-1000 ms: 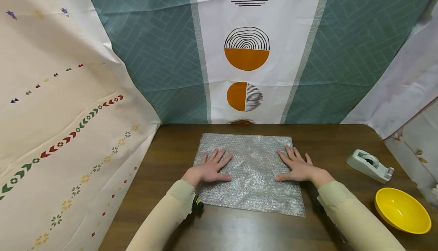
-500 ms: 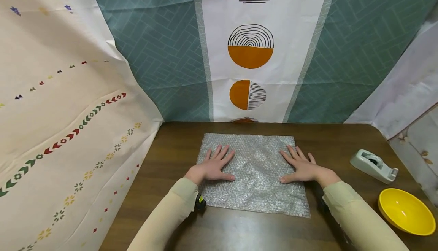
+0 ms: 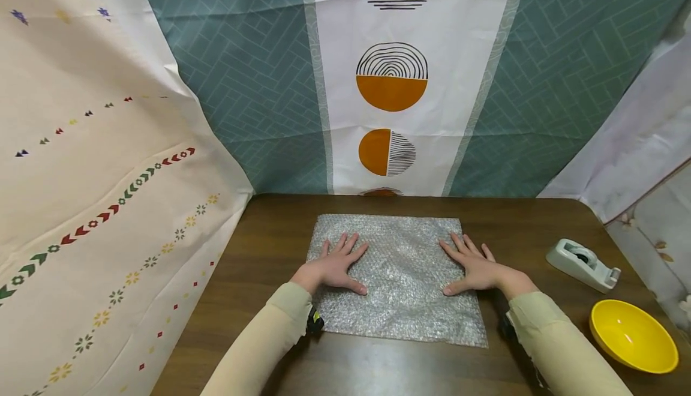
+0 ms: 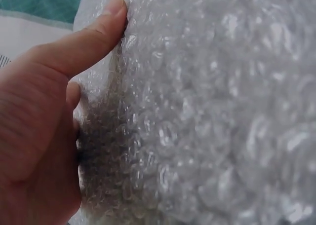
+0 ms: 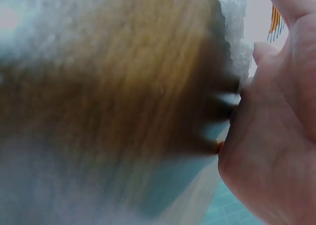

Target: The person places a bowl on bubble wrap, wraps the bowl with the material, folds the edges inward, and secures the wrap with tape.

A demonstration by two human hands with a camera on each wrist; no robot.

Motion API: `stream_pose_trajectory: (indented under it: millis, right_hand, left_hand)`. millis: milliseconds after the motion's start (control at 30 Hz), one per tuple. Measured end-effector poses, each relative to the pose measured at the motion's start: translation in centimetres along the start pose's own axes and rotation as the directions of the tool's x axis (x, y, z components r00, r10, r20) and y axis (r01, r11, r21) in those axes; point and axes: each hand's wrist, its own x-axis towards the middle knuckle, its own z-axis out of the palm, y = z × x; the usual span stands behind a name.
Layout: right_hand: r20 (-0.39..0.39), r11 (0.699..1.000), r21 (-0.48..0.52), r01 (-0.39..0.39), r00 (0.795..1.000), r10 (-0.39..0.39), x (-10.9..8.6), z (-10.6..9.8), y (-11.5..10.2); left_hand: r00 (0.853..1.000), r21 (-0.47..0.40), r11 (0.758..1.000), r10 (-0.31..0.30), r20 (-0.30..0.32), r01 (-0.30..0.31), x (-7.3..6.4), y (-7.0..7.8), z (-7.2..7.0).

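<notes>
A sheet of bubble wrap (image 3: 402,288) lies flat on the brown table, its lower right corner a little wrinkled. Spread over its left side is my left hand (image 3: 337,267), fingers straight and thumb pointing inward. The left wrist view shows this hand (image 4: 44,111) close against the bubbles. At the sheet's right edge rests my right hand (image 3: 477,269), palm down, with fingers spread and thumb on the wrap. In the right wrist view the hand (image 5: 276,116) appears beside the sheet's edge and the wood. Neither hand grips anything.
On the right of the table (image 3: 421,366) stand a white tape dispenser (image 3: 583,264) and, nearer, a yellow bowl (image 3: 633,336) beside the right forearm. Patterned cloth (image 3: 391,93) hangs behind the table, and a cream cloth (image 3: 108,204) borders its left side.
Both hands stay on the bubble wrap with fingers spread. Their thumbs have shifted slightly toward the body. The whole view has swayed a little with the head.
</notes>
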Motion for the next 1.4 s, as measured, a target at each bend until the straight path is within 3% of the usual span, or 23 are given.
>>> stream_pose_trajectory:
  millis: [133, 233, 367, 600, 967, 1400]
  right_hand:
    - [0.018, 0.999, -0.018, -0.032, 0.999, 0.032, -0.1, 0.0, 0.2]
    - [0.017, 1.0, 0.004, -0.002, 1.0, 0.002, -0.1, 0.2, 0.7]
    - [-0.019, 0.997, 0.046, 0.066, 0.998, -0.065, 0.3, 0.3, 1.0]
    - [-0.05, 1.0, 0.001, 0.021, 0.999, -0.021, 0.7, 0.3, 1.5]
    - [-0.078, 0.999, 0.029, -0.03, 0.996, 0.032, -1.9, -0.5, 0.7]
    - [-0.102, 0.993, 0.076, -0.095, 0.99, 0.102, -6.3, -1.4, 0.4]
  left_hand:
    - [1.0, -0.03, 1.0, 0.007, 0.0, -0.007, 0.8, -0.7, 1.2]
    - [1.0, -0.05, 0.999, 0.014, -0.001, -0.014, 1.3, -1.8, 2.3]
    - [1.0, -0.064, 0.998, -0.007, 0.001, 0.008, 1.0, -2.6, 2.5]
    - [1.0, -0.079, 0.997, -0.003, -0.004, 0.003, 1.1, -2.8, 2.2]
    - [1.0, -0.055, 0.998, -0.011, 0.012, 0.011, 2.0, -1.7, 2.0]
    - [1.0, -0.054, 0.999, -0.003, 0.017, 0.004, 2.0, -2.0, 2.0]
